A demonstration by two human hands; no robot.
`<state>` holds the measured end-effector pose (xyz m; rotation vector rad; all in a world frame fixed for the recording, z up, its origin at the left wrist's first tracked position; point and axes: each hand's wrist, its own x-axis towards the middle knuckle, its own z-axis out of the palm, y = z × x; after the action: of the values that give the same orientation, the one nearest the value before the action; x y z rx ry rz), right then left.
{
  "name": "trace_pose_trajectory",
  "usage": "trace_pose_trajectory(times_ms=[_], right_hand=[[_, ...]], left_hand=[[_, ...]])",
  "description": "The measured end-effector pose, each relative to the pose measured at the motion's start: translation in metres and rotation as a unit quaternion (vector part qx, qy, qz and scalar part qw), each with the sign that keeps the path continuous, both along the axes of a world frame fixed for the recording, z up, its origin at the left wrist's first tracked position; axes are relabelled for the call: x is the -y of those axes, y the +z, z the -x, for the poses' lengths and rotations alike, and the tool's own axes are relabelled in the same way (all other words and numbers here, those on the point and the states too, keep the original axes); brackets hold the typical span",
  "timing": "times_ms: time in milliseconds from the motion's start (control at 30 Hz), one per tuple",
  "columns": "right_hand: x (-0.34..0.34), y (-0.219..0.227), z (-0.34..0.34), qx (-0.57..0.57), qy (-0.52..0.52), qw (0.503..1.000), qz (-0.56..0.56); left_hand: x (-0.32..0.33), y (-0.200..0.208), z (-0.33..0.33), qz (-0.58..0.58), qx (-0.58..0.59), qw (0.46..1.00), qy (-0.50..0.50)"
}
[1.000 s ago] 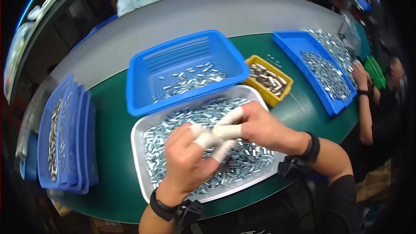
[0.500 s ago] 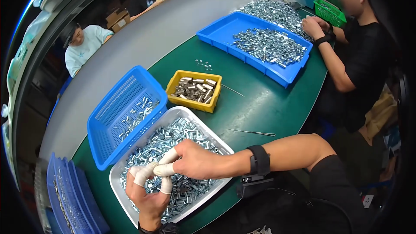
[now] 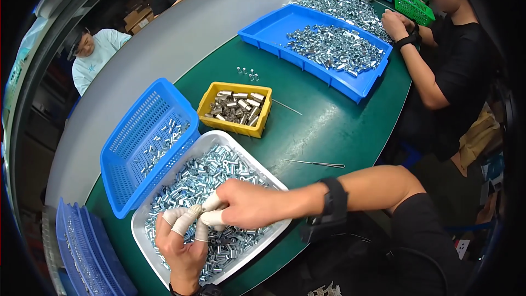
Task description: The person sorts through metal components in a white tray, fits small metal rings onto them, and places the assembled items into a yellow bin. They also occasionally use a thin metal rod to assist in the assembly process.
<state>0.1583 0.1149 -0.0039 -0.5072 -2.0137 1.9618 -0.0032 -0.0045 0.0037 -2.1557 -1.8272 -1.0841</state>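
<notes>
My left hand [image 3: 183, 249] and my right hand [image 3: 249, 203] meet fingertip to fingertip over a white tub [image 3: 275, 180]. White covers wrap several fingertips of both. Each hand's thumb and fingers are pinched together. Whatever small piece sits between them is hidden by the fingertips. Below them, a thick layer of short silvery metal sleeves [image 3: 200, 174] fills the tub. Against its far left side leans a blue perforated basket [image 3: 129, 112] with fewer such pieces in it. A yellow bin [image 3: 233, 126] of larger metal cylinders stands just beyond the tub.
Two thin metal rods, one near the bin [image 3: 287, 108] and one nearer me [image 3: 318, 163], lie on the green table. A few small pieces [image 3: 249, 74] stand behind the bin. Farther off are a blue tray [image 3: 263, 32], a metal heap [image 3: 339, 4] and a co-worker's hands [image 3: 395, 24]. Stacked blue baskets [image 3: 90, 246] stand left.
The whole view has shifted slightly, so the table things sit a little farther left and higher. My hands stay pinched together over the tub, with a small shift of the fingers.
</notes>
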Motion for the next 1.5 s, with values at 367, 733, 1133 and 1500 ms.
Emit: trace_pose_trajectory(times_ms=[367,733,1133,1500], right_hand=[[-0.037,0.009,-0.134,0.353,-0.110,0.839,-0.400],[-0.041,-0.017,-0.145,0.168,-0.143,0.870,-0.441],[-0.017,0.009,-0.164,-0.003,-0.155,0.943,-0.293],[-0.031,0.000,-0.180,-0.004,-0.173,0.942,-0.287]], left_hand=[[0.003,0.006,0.000,0.003,0.027,1.000,0.013],[-0.005,0.007,-0.023,0.043,0.064,0.997,-0.028],[-0.047,0.016,-0.084,0.155,0.215,0.958,-0.105],[-0.067,0.010,-0.099,0.158,0.214,0.954,-0.136]])
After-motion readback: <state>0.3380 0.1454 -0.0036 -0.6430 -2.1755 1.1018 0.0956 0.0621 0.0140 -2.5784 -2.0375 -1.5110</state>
